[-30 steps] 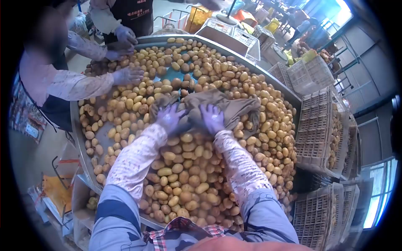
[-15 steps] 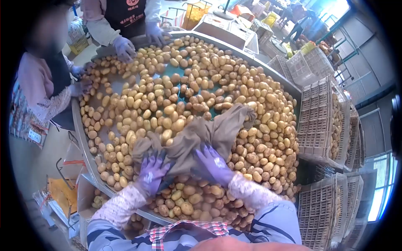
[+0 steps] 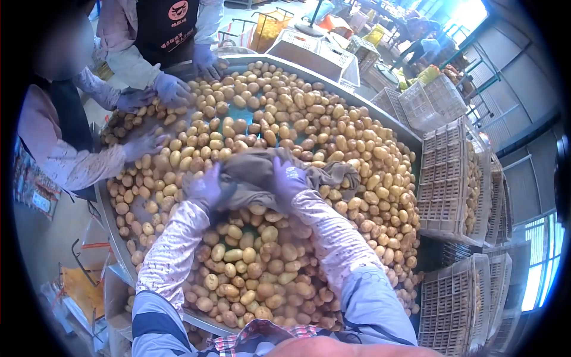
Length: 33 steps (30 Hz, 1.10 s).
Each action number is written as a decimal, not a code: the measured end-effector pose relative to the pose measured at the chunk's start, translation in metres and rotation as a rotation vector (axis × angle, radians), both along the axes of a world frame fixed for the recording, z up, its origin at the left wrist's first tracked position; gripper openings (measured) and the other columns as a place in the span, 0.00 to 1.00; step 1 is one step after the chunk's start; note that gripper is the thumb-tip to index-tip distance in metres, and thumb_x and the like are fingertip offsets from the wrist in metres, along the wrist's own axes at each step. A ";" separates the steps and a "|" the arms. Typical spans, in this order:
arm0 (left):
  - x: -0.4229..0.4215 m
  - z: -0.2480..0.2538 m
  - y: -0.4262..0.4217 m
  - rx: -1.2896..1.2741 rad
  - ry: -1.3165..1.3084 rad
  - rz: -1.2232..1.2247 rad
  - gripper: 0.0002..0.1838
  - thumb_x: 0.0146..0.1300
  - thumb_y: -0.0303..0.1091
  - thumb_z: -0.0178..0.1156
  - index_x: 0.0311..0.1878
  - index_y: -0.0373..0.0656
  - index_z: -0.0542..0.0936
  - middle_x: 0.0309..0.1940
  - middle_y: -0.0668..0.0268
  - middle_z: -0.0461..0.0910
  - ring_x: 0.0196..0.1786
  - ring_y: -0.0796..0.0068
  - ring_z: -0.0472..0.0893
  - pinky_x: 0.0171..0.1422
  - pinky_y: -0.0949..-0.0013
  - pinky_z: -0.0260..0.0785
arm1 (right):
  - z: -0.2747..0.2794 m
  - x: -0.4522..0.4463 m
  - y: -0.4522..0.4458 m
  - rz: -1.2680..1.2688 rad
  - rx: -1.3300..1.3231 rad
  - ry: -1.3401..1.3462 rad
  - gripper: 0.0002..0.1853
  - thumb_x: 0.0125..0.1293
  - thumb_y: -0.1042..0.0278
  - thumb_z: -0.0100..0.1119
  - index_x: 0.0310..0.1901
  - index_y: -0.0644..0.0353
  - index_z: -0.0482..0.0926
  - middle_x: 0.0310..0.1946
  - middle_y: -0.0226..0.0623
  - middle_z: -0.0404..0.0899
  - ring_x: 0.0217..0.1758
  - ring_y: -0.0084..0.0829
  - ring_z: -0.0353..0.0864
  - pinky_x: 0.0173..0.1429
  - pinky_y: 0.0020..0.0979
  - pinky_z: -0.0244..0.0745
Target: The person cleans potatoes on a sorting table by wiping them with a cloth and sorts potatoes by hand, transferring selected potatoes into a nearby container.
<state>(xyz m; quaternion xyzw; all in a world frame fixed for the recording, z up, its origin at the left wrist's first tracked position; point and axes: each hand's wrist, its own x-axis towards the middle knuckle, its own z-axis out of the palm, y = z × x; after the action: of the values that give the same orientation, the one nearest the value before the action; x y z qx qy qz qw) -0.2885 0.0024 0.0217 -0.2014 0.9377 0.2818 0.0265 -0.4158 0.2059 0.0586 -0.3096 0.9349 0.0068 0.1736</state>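
I observe the brown cloth (image 3: 250, 171) bunched on potatoes (image 3: 253, 271). The gloved left hand (image 3: 205, 188) is at the cloth's left edge, the right hand (image 3: 289, 179) upon it; whether either pinches fabric, I cannot tell.

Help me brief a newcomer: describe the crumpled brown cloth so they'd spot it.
Find the big metal-rimmed table heaped with rounded, yellowish-brown potatoes. Near its middle, at the camera wearer's purple-gloved hands, is the crumpled brown cloth. It alone drapes in limp folds among the rounded potatoes.
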 end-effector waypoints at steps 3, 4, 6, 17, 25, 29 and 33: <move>0.009 0.007 0.015 -0.152 -0.058 -0.181 0.43 0.56 0.67 0.55 0.64 0.41 0.69 0.46 0.45 0.81 0.49 0.47 0.81 0.55 0.53 0.72 | 0.023 -0.016 0.014 0.151 0.029 -0.128 0.22 0.59 0.58 0.58 0.54 0.56 0.79 0.50 0.53 0.80 0.54 0.43 0.81 0.55 0.41 0.76; 0.009 0.011 0.018 -0.040 -0.096 -0.232 0.42 0.57 0.65 0.56 0.64 0.41 0.69 0.46 0.46 0.81 0.50 0.48 0.81 0.56 0.54 0.72 | 0.014 -0.030 0.027 0.101 -0.135 -0.076 0.17 0.60 0.58 0.56 0.48 0.56 0.81 0.46 0.51 0.81 0.50 0.43 0.83 0.52 0.41 0.77; 0.006 0.010 0.022 0.208 0.005 -0.335 0.37 0.60 0.59 0.58 0.65 0.42 0.69 0.47 0.47 0.81 0.50 0.49 0.81 0.57 0.55 0.72 | 0.028 -0.058 0.035 0.085 -0.153 0.061 0.14 0.64 0.62 0.51 0.43 0.58 0.83 0.42 0.49 0.83 0.46 0.42 0.84 0.49 0.42 0.78; -0.219 0.051 0.041 -0.400 0.396 0.026 0.33 0.60 0.33 0.53 0.71 0.58 0.62 0.70 0.53 0.60 0.71 0.50 0.61 0.71 0.46 0.57 | 0.068 -0.250 -0.025 -0.154 -0.583 0.756 0.21 0.66 0.57 0.49 0.60 0.46 0.73 0.64 0.51 0.68 0.69 0.48 0.64 0.67 0.43 0.64; -0.234 -0.064 0.034 -0.348 0.031 -0.161 0.36 0.62 0.61 0.50 0.73 0.64 0.60 0.77 0.57 0.49 0.79 0.53 0.44 0.78 0.42 0.30 | -0.068 -0.240 -0.050 -0.266 -0.229 0.279 0.55 0.48 0.25 0.62 0.75 0.32 0.49 0.78 0.49 0.29 0.80 0.56 0.25 0.75 0.63 0.31; -0.211 -0.047 0.043 -0.261 0.031 -0.179 0.37 0.59 0.65 0.52 0.70 0.64 0.65 0.74 0.55 0.54 0.78 0.53 0.49 0.77 0.43 0.38 | -0.058 -0.227 -0.033 -0.182 -0.199 0.190 0.42 0.54 0.34 0.62 0.70 0.34 0.62 0.78 0.46 0.35 0.79 0.57 0.33 0.78 0.52 0.43; -0.161 -0.025 0.043 -0.210 0.033 -0.326 0.36 0.58 0.60 0.58 0.69 0.59 0.67 0.69 0.53 0.61 0.75 0.49 0.54 0.75 0.45 0.48 | -0.072 -0.190 -0.026 -0.030 -0.071 0.307 0.20 0.65 0.46 0.51 0.58 0.33 0.77 0.58 0.35 0.71 0.65 0.42 0.67 0.64 0.52 0.62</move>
<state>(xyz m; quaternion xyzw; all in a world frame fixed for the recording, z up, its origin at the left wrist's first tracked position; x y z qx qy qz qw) -0.4494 0.0457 -0.0031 -0.0441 0.9825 0.1778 0.0353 -0.6053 0.1801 -0.0138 -0.2967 0.9546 0.0184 0.0176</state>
